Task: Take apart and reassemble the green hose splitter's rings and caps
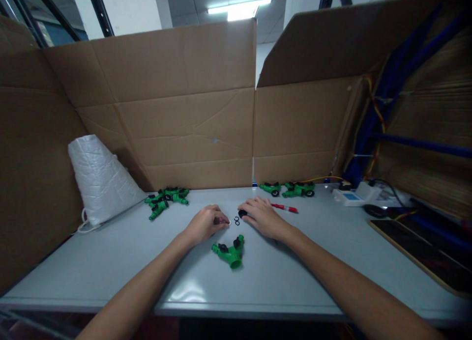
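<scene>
My left hand [207,225] is closed in a pinch over the table, with a small white ring [230,222] at its fingertips. My right hand [262,217] bends its fingers over a round black cap [242,213], which touches the thumb and fingers. Between the two hands lie small black rings [236,221] on the tabletop. Nearer to me rests a green Y-shaped hose splitter [231,254] with two black valve levers, its wide round opening facing me. Neither hand touches it.
More green splitters [158,210] sit at the back left, others [271,187] at the back right. A red marker [284,208] lies beyond my right hand. A white sack [101,178] leans at left. A power strip [356,195] and a dark panel [424,254] occupy the right. Cardboard walls [184,119] enclose the table.
</scene>
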The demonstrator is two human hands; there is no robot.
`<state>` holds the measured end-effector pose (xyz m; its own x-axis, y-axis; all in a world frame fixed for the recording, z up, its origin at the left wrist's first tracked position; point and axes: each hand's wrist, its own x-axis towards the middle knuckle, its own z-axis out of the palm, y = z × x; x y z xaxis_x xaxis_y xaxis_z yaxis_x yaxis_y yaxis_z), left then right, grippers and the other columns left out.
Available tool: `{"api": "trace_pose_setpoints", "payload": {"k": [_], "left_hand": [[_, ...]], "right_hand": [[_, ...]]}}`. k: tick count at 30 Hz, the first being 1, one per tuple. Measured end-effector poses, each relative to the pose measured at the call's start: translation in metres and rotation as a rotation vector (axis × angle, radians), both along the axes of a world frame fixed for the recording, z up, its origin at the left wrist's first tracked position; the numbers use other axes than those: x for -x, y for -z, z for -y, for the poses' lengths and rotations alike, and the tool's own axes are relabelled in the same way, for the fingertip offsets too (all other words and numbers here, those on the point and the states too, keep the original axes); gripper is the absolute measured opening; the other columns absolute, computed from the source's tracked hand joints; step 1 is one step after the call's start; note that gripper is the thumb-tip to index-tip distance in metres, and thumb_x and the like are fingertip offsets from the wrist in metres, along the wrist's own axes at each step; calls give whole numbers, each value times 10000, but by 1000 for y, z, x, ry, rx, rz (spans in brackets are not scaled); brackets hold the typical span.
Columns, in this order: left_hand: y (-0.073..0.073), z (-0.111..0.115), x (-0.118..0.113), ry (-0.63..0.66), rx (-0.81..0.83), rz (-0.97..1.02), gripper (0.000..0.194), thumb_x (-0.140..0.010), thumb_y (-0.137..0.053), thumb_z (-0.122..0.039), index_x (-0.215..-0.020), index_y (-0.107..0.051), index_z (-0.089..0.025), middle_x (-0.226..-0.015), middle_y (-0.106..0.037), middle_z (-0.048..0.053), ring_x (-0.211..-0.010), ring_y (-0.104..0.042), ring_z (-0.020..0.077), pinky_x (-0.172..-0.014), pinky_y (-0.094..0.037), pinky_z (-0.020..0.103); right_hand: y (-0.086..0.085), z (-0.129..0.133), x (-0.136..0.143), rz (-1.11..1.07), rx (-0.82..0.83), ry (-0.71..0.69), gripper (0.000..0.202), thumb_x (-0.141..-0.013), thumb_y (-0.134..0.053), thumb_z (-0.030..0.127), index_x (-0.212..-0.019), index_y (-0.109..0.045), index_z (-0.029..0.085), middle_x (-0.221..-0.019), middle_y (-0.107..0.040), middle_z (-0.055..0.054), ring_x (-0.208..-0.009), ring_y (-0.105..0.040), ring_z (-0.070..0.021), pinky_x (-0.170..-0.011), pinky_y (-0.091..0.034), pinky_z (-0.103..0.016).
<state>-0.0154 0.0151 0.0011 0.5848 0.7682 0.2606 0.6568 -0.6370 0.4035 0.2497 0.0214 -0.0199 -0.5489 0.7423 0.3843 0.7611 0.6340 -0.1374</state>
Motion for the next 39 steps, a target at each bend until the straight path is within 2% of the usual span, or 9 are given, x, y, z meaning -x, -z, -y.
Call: {"api": "trace_pose_setpoints", "payload": {"k": [18, 23, 29, 34, 39], "left_hand": [[1, 2, 0, -2, -14, 15, 126, -967, -675, -254, -995, -790, -210, -986, -694, 67, -945, -648, 219, -846, -498, 290], [1, 2, 0, 3, -23, 6, 171, -1009, -616, -282, -983, -766, -202, -1014, -693, 76, -990, -645, 228, -893, -491, 298], [-2, 4, 0, -47, -71, -21, 243, -1048, -557, -364, -978, -719, -197, -1023, -682, 80, -994, -638, 236, -895, -482, 316], [-3, 5, -1, -111, -139, -67, 298, -1080, -469, -362, -926, -664, -197, -953, -669, 75, -937, -623, 235, -850, -465, 321], [0, 2, 0, -140, -157, -86, 279, -1061, -509, -341, -867, -651, -201, -907, -667, 69, -909, -613, 241, -829, -454, 329]], "right_hand": [[-2, 3, 3, -6, -6, -16, 181, -1031, -633, 278, -1204, -685, 287, -1136, -686, -58, -1080, -540, -273, -902, -338, -405], [-3, 5, 4, -5, -2, -13, 181, -1031, -636, 274, -1205, -684, 294, -1129, -688, -53, -1077, -542, -275, -905, -340, -411], [-2, 5, 3, 2, -16, -13, 188, -1035, -628, 284, -1216, -680, 294, -1132, -685, -59, -1084, -533, -275, -911, -332, -413], [-3, 6, 4, 8, -15, -12, 192, -1033, -628, 284, -1219, -676, 289, -1133, -683, -59, -1079, -534, -273, -909, -330, -410], [-5, 8, 4, 31, -22, 0, 181, -1043, -605, 289, -1209, -676, 281, -1136, -682, -62, -1085, -526, -280, -923, -325, -420]]}}
